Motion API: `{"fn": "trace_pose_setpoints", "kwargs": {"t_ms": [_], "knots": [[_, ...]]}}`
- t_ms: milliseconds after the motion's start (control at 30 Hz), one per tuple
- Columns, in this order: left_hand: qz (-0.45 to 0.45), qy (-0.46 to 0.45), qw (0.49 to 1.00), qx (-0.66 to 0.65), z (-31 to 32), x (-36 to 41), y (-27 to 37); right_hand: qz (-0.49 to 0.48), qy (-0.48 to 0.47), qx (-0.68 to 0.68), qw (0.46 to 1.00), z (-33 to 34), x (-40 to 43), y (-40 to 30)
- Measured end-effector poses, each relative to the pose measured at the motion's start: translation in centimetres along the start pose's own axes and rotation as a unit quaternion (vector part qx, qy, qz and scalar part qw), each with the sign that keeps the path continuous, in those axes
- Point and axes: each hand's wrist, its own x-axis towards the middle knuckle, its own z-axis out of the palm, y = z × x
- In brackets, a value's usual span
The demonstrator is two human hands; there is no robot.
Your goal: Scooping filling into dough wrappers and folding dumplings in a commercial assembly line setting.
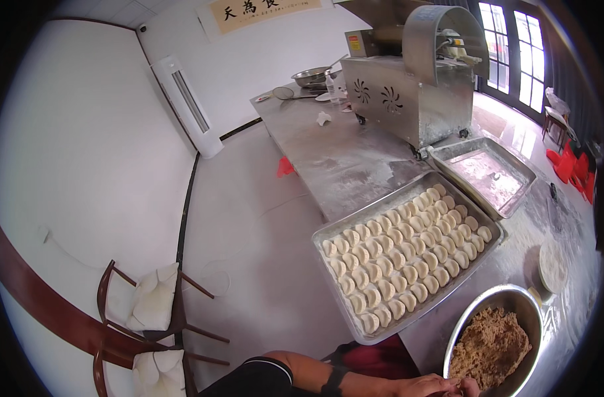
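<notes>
My left hand reaches in at the bottom edge, a black band around its forearm. It is beside the near rim of a steel bowl that holds brown minced filling. Fingertips that look like those of my right hand meet it there, mostly cut off by the frame. Whatever lies between the fingers is hidden. Ahead, rows of crescent-shaped dumplings fill much of a metal tray, whose near-left corner juts past the table edge.
A floury steel table carries a second tray, a round floury dish and a large steel machine on casters. Farther back are a metal basin, a strainer and a plastic bottle. Chairs stand at left.
</notes>
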Motion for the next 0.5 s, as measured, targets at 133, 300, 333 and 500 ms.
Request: {"fn": "trace_pose_setpoints", "kwargs": {"t_ms": [133, 300, 333, 500], "knots": [[-0.005, 0.013, 1.000, -0.018, 0.6, -0.4, 0.9, -0.003, 0.004, -0.024, 1.000, 0.3, 0.3, -0.8], [0.007, -0.015, 1.000, -0.022, -0.2, -0.7, 0.1, -0.003, -0.003, -0.016, 1.000, 0.4, 0.0, -0.3], [0.010, -0.013, 1.000, -0.021, -0.2, -0.7, 0.0, -0.003, -0.004, -0.015, 1.000, 0.3, -0.1, 0.0], [0.022, -0.008, 1.000, -0.006, 0.1, -0.7, 0.0, -0.119, 0.016, -0.071, 0.990, 0.1, -0.8, 2.1]]}}
